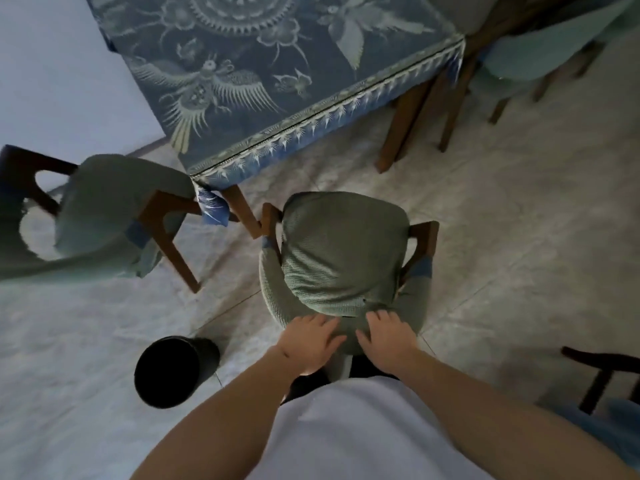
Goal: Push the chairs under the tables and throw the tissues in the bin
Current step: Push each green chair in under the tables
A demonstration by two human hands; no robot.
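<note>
Head camera, looking down, shows us standing behind a wooden chair with a grey-green knitted cover [343, 258], which stands out on the pale marbled floor tiles [502, 254], its seat not yet under the wooden table draped in a blue patterned cloth [277, 74]. Our left hand [310, 342] and right hand [386, 336] both lie on top of the chair's backrest, side by side and just apart, fingers spread and bent forward over the padded edge; nothing is clamped in either. We judge that we are about to push this chair in. Its front left leg sits very near the table's corner leg [242, 213], so a straight push could jam wood against wood; we would need to steer the chair to the right first. The loose cover could also slip under our palms and rob us of control. A second covered chair [114, 216] stands at the left side of the table, partly out. A round black bin [173, 370] stands on the floor to our left, near our feet. We cannot see any tissues from here.
</note>
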